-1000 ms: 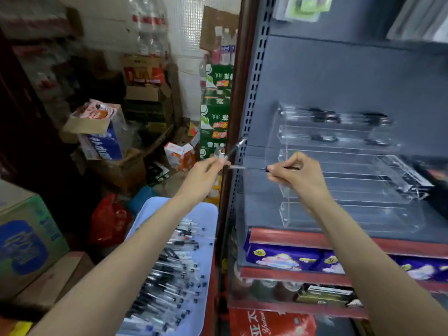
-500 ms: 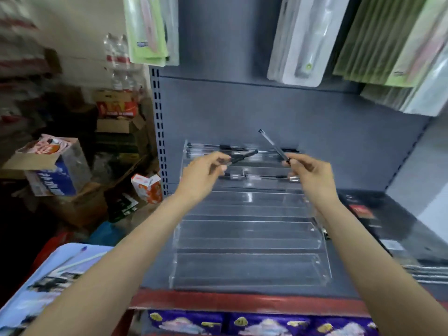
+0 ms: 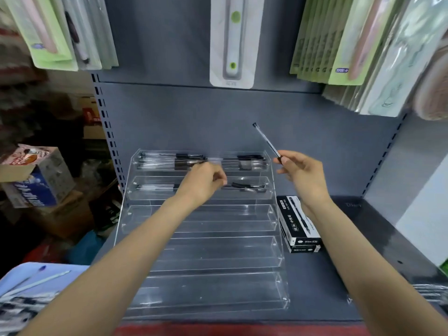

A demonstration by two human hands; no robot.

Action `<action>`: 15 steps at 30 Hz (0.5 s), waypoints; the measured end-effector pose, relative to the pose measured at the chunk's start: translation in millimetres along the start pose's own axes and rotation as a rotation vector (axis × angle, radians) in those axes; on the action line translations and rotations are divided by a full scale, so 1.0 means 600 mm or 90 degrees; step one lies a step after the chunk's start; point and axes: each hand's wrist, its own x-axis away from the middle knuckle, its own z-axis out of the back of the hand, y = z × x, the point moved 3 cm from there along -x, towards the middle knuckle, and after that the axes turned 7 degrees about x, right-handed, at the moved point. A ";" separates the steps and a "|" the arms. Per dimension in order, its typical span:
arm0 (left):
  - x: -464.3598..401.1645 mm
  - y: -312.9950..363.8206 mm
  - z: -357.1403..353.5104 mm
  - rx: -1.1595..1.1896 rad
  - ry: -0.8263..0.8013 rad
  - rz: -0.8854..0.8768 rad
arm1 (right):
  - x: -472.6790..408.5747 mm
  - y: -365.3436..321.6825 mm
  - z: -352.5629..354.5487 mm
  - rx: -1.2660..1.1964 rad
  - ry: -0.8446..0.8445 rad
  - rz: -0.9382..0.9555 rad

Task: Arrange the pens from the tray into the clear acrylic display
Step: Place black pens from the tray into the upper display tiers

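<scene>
My left hand (image 3: 203,183) has come down to the second-from-top tier of the clear stepped acrylic display (image 3: 201,243), fingers curled; whether it still pinches its pen I cannot tell. My right hand (image 3: 300,175) holds a clear black-capped pen (image 3: 266,139) angled up, just right of the top tier, next to go in.

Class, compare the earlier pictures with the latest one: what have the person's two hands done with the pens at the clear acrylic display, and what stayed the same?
The left hand has moved from the shelf's edge to the clear acrylic tiered display, reaching its upper tiers. Whether it still holds its pen is unclear, because of blur. The right hand still pinches its clear black-tipped pen, now tilted up and left. The lower three tiers stay without pens.
</scene>
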 end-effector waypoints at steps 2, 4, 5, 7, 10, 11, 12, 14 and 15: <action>-0.003 0.007 -0.008 0.002 -0.022 0.014 | -0.002 0.002 0.000 -0.004 -0.004 -0.004; -0.007 0.016 -0.015 -0.001 -0.063 0.029 | -0.004 0.002 -0.002 -0.010 -0.009 -0.008; -0.008 0.019 -0.018 -0.001 -0.091 0.036 | -0.004 0.002 -0.003 -0.013 -0.013 -0.009; -0.006 0.022 -0.020 0.001 -0.138 0.039 | -0.003 0.002 -0.005 -0.016 -0.023 -0.010; 0.004 0.021 -0.018 -0.016 -0.179 0.000 | -0.001 0.002 -0.007 -0.018 -0.036 -0.014; 0.010 0.019 -0.017 -0.023 -0.192 -0.015 | -0.002 0.003 -0.008 -0.018 -0.039 -0.015; 0.015 0.016 -0.015 -0.036 -0.200 -0.031 | -0.001 0.004 -0.010 -0.018 -0.042 -0.018; 0.022 0.005 -0.014 -0.069 -0.202 -0.054 | -0.001 0.006 -0.015 -0.018 -0.049 -0.025; 0.024 -0.003 -0.013 -0.085 -0.193 -0.062 | 0.000 0.006 -0.018 -0.016 -0.053 -0.028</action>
